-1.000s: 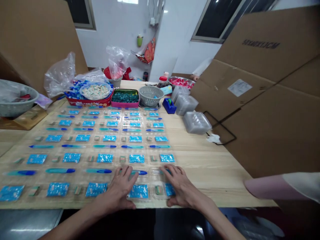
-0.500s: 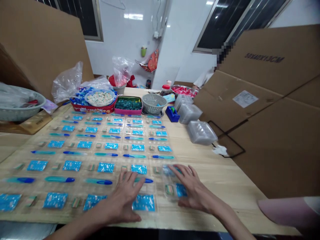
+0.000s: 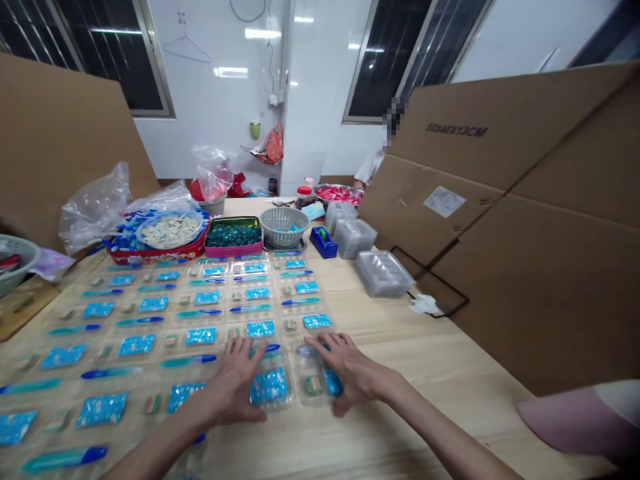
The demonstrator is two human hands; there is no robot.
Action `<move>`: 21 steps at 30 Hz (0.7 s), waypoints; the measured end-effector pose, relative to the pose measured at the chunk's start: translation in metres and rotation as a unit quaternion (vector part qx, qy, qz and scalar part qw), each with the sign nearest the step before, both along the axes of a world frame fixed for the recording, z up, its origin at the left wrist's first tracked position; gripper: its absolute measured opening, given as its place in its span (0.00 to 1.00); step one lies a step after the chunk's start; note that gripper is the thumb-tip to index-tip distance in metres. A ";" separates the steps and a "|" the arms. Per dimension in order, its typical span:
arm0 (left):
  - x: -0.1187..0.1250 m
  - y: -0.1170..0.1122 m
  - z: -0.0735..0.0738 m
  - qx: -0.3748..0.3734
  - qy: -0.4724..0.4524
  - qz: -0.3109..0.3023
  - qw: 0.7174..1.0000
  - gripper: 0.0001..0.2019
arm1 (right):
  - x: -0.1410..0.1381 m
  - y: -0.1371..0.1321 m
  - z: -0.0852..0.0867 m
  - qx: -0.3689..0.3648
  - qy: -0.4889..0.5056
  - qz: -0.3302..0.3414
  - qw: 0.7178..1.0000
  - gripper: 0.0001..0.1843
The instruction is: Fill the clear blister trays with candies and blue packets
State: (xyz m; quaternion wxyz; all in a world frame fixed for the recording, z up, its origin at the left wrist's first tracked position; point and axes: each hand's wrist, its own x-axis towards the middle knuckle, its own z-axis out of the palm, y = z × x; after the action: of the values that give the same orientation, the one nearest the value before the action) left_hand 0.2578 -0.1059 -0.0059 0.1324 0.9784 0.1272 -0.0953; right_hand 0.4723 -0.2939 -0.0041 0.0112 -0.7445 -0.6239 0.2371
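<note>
Rows of clear plastic trays (image 3: 200, 313) cover the wooden table (image 3: 450, 373); each holds a blue packet, a blue pen and a small striped eraser. My left hand (image 3: 235, 383) lies flat with fingers spread on the near tray with a blue packet (image 3: 269, 385). My right hand (image 3: 350, 373) rests, fingers spread, on the neighbouring clear tray (image 3: 313, 373) at the row's right end, beside its striped eraser (image 3: 313, 385). That tray sits slightly skewed from the row.
At the far end stand a red tin of white pieces (image 3: 167, 233), a pink tin of dark green items (image 3: 233, 236), a grey basket (image 3: 285, 227), a blue tape dispenser (image 3: 323, 241) and stacks of empty clear trays (image 3: 383, 273). Cardboard sheets (image 3: 525, 220) lean on the right. A person's pink sleeve (image 3: 580, 417) enters bottom right.
The view has tilted up and shifted. Both hands stayed on the near right trays; the right-end tray has been nudged askew, and the right hand has drawn slightly left.
</note>
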 end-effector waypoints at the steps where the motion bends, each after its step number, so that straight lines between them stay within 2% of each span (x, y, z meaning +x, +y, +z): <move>1: 0.000 -0.004 0.001 -0.008 0.018 -0.007 1.000 0.60 | -0.001 -0.003 -0.002 -0.007 -0.002 -0.002 1.000 0.71; 5: 0.004 -0.014 0.002 -0.035 0.083 -0.036 0.995 0.62 | -0.007 -0.010 -0.008 0.006 -0.012 0.012 1.000 0.72; 9: 0.006 -0.014 0.000 -0.044 0.066 -0.053 0.995 0.62 | -0.011 -0.016 -0.008 0.042 0.002 0.017 0.999 0.69; 11: 0.007 -0.009 0.003 -0.041 0.051 -0.061 0.996 0.63 | -0.007 -0.019 -0.003 0.052 0.013 0.014 0.998 0.68; 15: 0.018 0.019 0.020 0.014 -0.004 -0.031 0.999 0.61 | 0.016 -0.010 0.015 0.090 -0.015 0.002 0.996 0.65; 18: 0.037 0.054 0.027 0.069 -0.058 -0.010 0.996 0.58 | 0.040 0.023 0.028 0.124 -0.067 0.004 0.990 0.63; 21: 0.058 0.085 0.021 0.085 -0.079 -0.013 0.993 0.57 | 0.059 0.064 0.030 0.129 -0.097 0.023 0.987 0.64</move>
State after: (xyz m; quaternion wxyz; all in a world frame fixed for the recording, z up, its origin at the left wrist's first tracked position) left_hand 0.3157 -0.0211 0.0153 0.0574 0.9921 0.1115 -0.0083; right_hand 0.5316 -0.2297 0.0261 0.0415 -0.7417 -0.6645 0.0816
